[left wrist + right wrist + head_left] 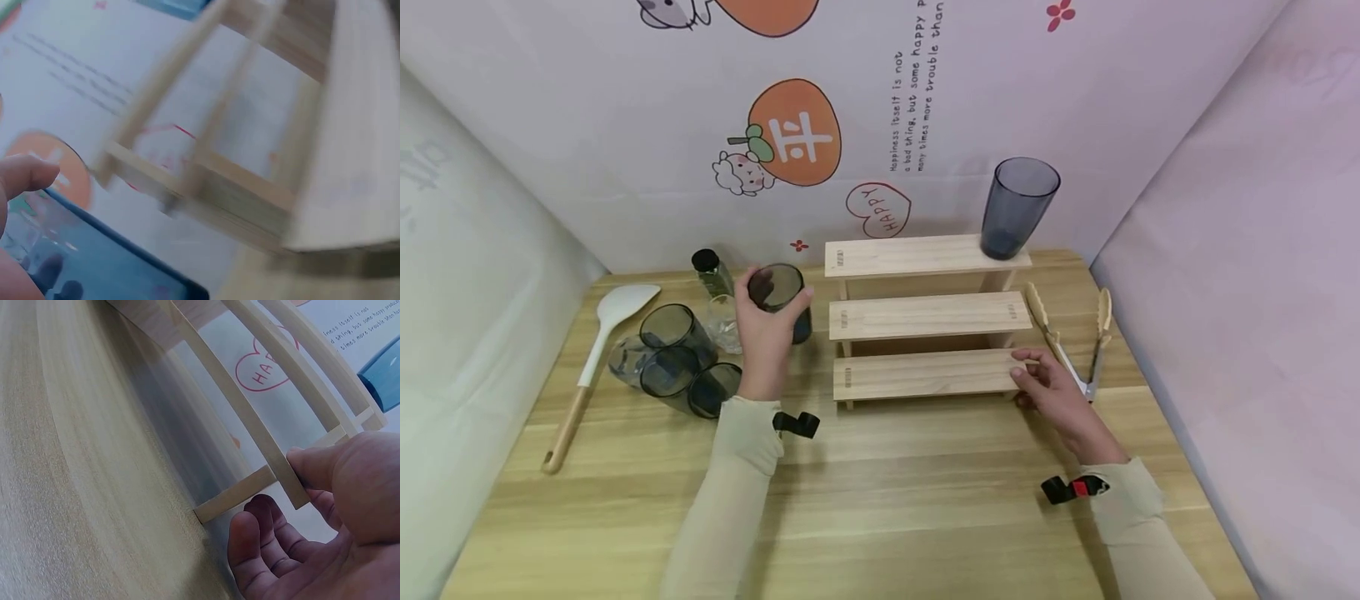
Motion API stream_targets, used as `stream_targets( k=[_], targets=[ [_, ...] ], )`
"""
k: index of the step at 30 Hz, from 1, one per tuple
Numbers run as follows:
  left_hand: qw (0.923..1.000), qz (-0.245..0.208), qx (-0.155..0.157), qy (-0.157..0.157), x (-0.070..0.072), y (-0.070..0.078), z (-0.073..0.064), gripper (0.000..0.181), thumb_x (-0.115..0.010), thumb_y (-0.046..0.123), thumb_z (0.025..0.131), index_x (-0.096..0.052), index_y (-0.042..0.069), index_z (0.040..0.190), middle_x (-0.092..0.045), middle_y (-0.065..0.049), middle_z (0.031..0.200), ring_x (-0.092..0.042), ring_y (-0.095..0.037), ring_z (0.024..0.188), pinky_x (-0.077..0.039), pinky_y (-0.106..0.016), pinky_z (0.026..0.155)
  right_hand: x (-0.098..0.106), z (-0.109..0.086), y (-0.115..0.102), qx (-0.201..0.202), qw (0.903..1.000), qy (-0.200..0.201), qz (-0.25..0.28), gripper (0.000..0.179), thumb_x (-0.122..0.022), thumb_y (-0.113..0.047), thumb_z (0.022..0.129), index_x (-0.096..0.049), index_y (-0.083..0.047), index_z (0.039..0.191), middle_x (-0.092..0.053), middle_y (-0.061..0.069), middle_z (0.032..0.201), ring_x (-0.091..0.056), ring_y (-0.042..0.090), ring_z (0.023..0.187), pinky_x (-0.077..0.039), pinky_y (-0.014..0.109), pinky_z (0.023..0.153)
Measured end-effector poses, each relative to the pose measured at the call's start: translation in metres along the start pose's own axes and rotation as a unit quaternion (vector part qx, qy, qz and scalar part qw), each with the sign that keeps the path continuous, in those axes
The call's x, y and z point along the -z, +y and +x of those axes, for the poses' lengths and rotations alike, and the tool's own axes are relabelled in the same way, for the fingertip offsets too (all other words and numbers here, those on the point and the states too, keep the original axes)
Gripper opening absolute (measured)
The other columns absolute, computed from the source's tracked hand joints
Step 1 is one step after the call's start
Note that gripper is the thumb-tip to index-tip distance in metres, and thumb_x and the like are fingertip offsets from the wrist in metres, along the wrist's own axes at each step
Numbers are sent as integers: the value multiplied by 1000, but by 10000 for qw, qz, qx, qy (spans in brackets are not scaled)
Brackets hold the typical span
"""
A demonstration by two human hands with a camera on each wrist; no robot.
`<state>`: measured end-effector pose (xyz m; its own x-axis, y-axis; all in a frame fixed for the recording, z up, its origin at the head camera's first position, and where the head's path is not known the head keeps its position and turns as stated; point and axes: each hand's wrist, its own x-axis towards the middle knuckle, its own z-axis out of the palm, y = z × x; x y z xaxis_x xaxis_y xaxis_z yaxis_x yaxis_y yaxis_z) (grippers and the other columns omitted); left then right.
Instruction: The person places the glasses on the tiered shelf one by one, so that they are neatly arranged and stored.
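My left hand grips a dark tinted glass, its thumb and fingers around the sides, left of a three-tier wooden shelf. In the left wrist view the same glass appears bluish and blurred, close to the thumb. My right hand pinches the right end of the lowest shelf board between thumb and fingers; the right wrist view shows the thumb on the board and some fingers curled below it. Another tall tinted glass stands upright on the right end of the top tier.
Several tinted glasses cluster at the left, beside a clear glass and a black-capped jar. A white spatula with a wooden handle lies at far left. Tongs lie right of the shelf. Printed cloth walls the back.
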<state>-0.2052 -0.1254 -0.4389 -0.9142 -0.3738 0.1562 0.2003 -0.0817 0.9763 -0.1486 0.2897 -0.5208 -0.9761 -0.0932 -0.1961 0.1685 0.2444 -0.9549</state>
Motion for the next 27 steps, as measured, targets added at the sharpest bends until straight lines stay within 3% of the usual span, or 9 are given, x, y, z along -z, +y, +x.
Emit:
stream_targets(
  k=[5, 9, 14, 19, 27],
  targets=[
    [9993, -237, -142, -267, -6, 42, 9, 85, -90, 17, 79, -41, 20, 148, -47, -5, 140, -44, -22, 128, -45, -39, 100, 1, 2, 1, 14, 10000, 11, -8, 48, -58, -31, 105, -44, -5, 143, -53, 21, 118, -61, 27, 91, -54, 33, 77],
    [9977, -482, -414, -247, -9, 71, 16, 82, -91, 14, 78, -44, 18, 145, -50, -5, 139, -46, -23, 127, -45, -38, 99, 0, 3, -2, -30, 10000, 13, -88, 47, -58, -31, 105, -45, -6, 143, -54, 21, 120, -61, 27, 91, -54, 33, 77],
    [9947, -663, -585, -530, -21, 99, 24, 82, -90, 11, 78, -44, 15, 146, -53, -4, 138, -45, -22, 126, -45, -37, 98, 2, 3, -5, -72, 9999, 69, -138, 45, -58, -29, 106, -46, -6, 143, -54, 21, 119, -61, 29, 90, -54, 34, 77],
    [9922, -553, -394, -1041, -44, 114, 34, 81, -90, 10, 77, -45, 13, 145, -55, -5, 136, -46, -24, 125, -43, -37, 99, 3, 2, -7, 3, 9999, 8, -102, 46, -58, -26, 106, -45, -4, 144, -54, 21, 120, -61, 27, 90, -54, 34, 77],
    [9808, -143, -67, -1943, -93, 116, 48, 79, -91, 10, 76, -49, 17, 142, -57, -3, 135, -49, -23, 126, -43, -34, 100, 5, 0, -3, 71, 9999, -61, -72, 46, -57, -24, 106, -44, -4, 145, -53, 21, 120, -60, 27, 90, -55, 34, 76]
  ],
)
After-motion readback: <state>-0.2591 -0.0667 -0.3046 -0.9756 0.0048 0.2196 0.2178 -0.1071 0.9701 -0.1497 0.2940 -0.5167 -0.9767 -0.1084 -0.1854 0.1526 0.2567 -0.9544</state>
